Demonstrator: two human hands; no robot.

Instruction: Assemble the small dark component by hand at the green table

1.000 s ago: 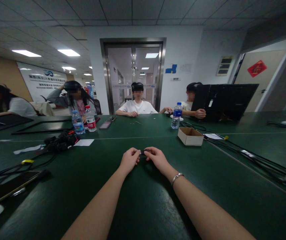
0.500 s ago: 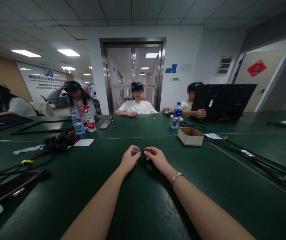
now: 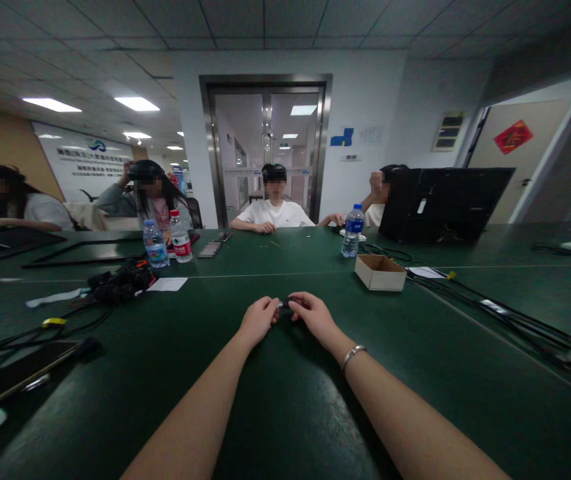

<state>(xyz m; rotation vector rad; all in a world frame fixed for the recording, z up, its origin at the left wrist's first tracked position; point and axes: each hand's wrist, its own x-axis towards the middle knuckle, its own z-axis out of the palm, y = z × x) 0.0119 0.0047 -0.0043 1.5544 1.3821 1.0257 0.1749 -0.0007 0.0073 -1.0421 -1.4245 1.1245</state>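
Note:
Above the green table [image 3: 275,360], my two hands meet around a small black object with a silvery left end [image 3: 285,304], too small to name for sure. My left hand [image 3: 258,320] is closed, thumb and forefinger pinching at the silvery end. My right hand [image 3: 315,316], with a silver bangle [image 3: 353,357] on its wrist, pinches the black end between thumb and fingers. The fingers hide part of the object.
An open cardboard box [image 3: 380,273] stands right, near a water bottle [image 3: 353,231] and black cables [image 3: 485,310]. Two bottles, a black tangled bundle [image 3: 120,283] and a phone-like slab [image 3: 15,377] lie left. Several people sit around the table; a large black panel [image 3: 445,203] stands far right.
My left fingers have shifted slightly, and more of the object's silvery end shows between my hands. At far right, a co-worker's hand has left the black panel and risen towards the head.

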